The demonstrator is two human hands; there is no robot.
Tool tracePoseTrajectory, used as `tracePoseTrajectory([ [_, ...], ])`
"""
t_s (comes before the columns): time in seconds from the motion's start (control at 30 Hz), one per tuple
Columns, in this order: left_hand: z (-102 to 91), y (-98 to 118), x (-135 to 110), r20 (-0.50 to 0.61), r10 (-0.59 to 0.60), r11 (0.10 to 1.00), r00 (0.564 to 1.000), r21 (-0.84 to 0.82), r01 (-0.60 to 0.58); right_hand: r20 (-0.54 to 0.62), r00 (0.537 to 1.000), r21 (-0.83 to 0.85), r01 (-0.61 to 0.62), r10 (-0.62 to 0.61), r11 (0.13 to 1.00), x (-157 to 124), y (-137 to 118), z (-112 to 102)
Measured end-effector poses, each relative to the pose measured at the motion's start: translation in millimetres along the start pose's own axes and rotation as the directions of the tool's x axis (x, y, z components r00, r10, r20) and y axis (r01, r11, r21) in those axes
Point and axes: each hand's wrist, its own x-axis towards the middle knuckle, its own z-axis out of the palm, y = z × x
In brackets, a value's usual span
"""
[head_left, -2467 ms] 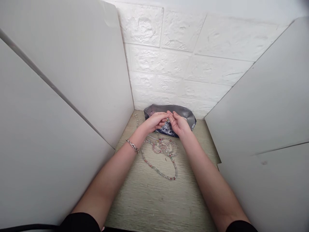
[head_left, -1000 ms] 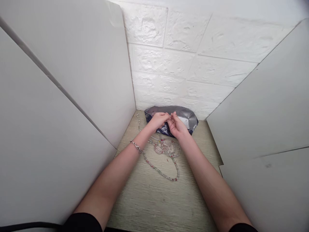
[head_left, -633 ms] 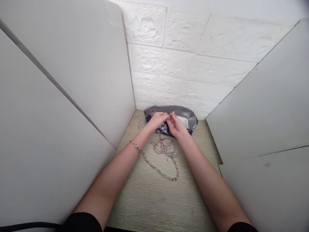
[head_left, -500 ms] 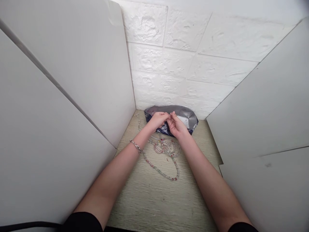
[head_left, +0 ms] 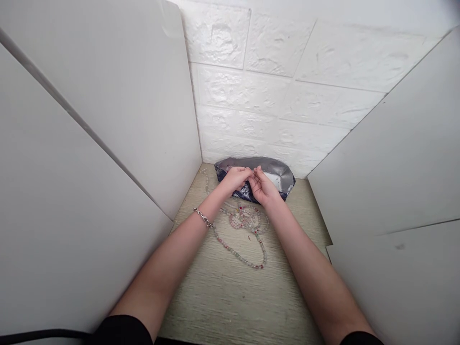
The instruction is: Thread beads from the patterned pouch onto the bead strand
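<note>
Reaching forward over a pale wooden table point(head_left: 230, 297), both hands meet at its far end, just above a silver and dark blue pouch point(head_left: 281, 175) that lies against the white brick wall point(head_left: 280, 96). The left hand point(head_left: 235, 178) has its fingers curled in tight, and the right hand point(head_left: 263, 188) is curled the same way, so that the fingertips of the two hands touch each other over the pouch. If something small is pinched between them, I cannot tell, because it is too small to see. A long string of beads point(head_left: 246, 219), pale with some red ones, lies on the table between the two forearms, partly in a heap near the pouch and partly in a loop toward the person. The left wrist carries a metal bracelet point(head_left: 203, 218). A white panel point(head_left: 108, 120) stands on the left side and another white panel point(head_left: 388, 158) on the right side.
</note>
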Motion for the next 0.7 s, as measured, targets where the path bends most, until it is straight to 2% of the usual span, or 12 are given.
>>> tracePoseTrajectory([
  [0.47,-3.2,-2.8,4.5,0.02,0.029,0.997,0.999,-0.075,-0.027,0.091,0.994,-0.14,0.066,-0.053,0.988,-1.5,0.6,1.3],
  [0.7,-3.0,4.2,-1.8,0.055,-0.011,0.993,0.998,-0.116,0.018,0.089,0.99,-0.219,0.129,-0.112,0.967,-1.4,-2.7,0.9],
])
